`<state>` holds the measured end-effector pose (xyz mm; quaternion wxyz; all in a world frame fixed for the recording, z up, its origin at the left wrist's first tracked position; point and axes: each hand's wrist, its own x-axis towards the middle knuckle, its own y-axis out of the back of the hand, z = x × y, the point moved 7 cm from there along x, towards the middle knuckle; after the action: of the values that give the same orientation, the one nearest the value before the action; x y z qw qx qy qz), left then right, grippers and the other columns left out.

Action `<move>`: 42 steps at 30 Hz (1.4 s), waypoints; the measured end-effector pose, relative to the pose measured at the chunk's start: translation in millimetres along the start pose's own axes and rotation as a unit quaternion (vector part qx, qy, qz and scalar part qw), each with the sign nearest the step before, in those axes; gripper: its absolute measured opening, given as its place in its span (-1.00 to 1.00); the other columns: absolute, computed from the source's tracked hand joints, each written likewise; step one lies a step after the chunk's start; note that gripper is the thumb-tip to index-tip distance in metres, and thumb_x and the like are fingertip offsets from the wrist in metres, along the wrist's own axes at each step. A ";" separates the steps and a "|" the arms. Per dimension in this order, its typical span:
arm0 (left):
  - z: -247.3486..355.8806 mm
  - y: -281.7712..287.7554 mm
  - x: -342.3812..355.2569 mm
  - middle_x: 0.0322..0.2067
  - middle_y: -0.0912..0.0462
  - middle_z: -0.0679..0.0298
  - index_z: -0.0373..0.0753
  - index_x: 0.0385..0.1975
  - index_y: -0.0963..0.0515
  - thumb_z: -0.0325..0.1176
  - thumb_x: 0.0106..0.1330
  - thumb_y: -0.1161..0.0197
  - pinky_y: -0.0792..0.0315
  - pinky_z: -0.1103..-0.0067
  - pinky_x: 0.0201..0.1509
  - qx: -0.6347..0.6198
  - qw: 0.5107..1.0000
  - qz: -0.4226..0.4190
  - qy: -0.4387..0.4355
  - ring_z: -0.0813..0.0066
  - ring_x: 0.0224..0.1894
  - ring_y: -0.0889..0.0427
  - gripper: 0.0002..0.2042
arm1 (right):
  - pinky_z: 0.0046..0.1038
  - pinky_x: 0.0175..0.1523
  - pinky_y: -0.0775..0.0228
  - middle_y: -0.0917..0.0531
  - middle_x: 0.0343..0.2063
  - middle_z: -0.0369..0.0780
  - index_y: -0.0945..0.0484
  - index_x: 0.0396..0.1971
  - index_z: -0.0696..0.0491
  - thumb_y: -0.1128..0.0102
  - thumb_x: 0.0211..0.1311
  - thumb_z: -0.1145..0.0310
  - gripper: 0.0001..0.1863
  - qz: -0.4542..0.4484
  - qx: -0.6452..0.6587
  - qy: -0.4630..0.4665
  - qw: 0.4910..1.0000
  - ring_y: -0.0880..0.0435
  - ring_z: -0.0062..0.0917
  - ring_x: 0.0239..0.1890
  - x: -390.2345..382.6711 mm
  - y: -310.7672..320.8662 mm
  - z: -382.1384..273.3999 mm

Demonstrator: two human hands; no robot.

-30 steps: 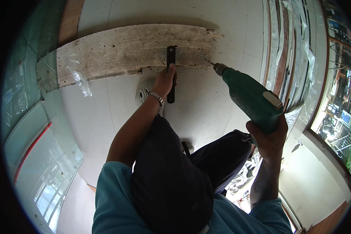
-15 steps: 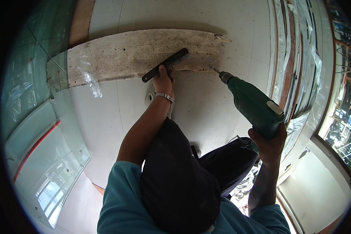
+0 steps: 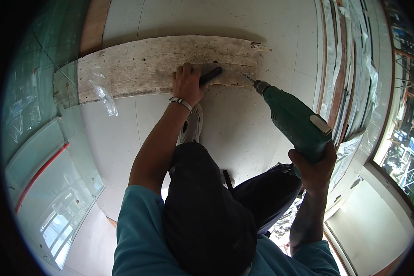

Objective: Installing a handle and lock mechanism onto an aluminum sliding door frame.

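A worn, pale wooden board (image 3: 124,73) lies across the floor before me. My left hand (image 3: 185,83) is closed over a flat black bar (image 3: 211,74) on the board, its fingers covering the bar's left part. My right hand (image 3: 313,170) grips a green power drill (image 3: 290,115) by its handle, with the chuck pointing up-left and the thin bit (image 3: 247,77) at or just above the board's right end; I cannot tell whether it touches. A crumpled clear plastic bag (image 3: 103,94) lies on the board's left part and hangs over its near edge.
Glass sheets (image 3: 41,170), one with a red strip, stand along the left. Long strips and panels (image 3: 340,69) lean along the right, beside a glazed frame (image 3: 400,138). My bent knees and shoes (image 3: 193,122) are below the board, on the pale floor (image 3: 110,147).
The black bar has turned from pointing straight ahead to lying slanted on the board, with my left hand shifted forward and left onto it. The drill has stayed at the board's right end.
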<state>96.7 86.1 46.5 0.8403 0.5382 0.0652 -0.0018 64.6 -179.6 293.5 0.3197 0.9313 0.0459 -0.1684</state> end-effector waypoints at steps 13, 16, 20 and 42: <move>58.1 -55.3 -10.2 -0.56 -0.49 0.29 -0.27 -0.41 -0.45 0.04 0.36 -0.13 -0.45 0.43 -0.34 -0.466 0.805 -0.356 0.087 0.42 -0.50 -0.52 -0.59 | -0.37 0.09 -0.44 -0.58 -0.06 -0.04 -0.29 0.21 0.25 -0.28 -0.21 0.64 -0.20 -0.017 0.033 -0.010 0.999 -0.59 -0.37 -0.02 12.4 -14.3 -5.7; 54.0 -85.4 -34.4 -0.62 -0.41 0.39 -0.23 -0.47 -0.45 0.14 0.36 -0.08 -0.42 0.52 -0.41 -0.610 0.684 -0.318 0.242 0.58 -0.54 -0.45 -0.52 | -0.38 0.07 -0.46 -0.60 -0.08 -0.04 -0.31 0.21 0.23 -0.28 -0.20 0.61 -0.21 -0.020 0.006 0.004 1.000 -0.61 -0.38 -0.05 20.2 -21.7 -4.6; 34.5 -125.5 -47.4 -0.62 -0.39 0.39 -0.22 -0.46 -0.44 0.18 0.34 -0.07 -0.40 0.54 -0.45 -0.609 0.688 -0.298 0.260 0.55 -0.55 -0.45 -0.50 | -0.39 0.05 -0.47 -0.62 -0.11 -0.04 -0.33 0.19 0.21 -0.28 -0.20 0.57 -0.23 -0.040 -0.023 0.027 0.999 -0.64 -0.39 -0.09 32.0 -36.8 -1.9; 36.8 -143.8 -58.5 -0.76 -0.36 0.38 -0.20 -0.62 -0.36 0.15 0.32 -0.11 -0.28 0.54 -0.70 -0.635 0.634 -0.268 0.351 0.57 -0.78 -0.36 -0.50 | -0.18 -0.03 -0.53 -0.69 -0.28 -0.01 -0.34 0.15 -0.07 -0.13 -0.14 0.48 -0.32 -0.118 -0.214 0.066 0.967 -0.68 -0.01 -0.24 87.2 -82.0 -31.8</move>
<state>32.1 -11.6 -61.8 0.8510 -0.2094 0.4817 0.0041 139.7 -97.3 239.5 0.4859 0.8382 0.2112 -0.1294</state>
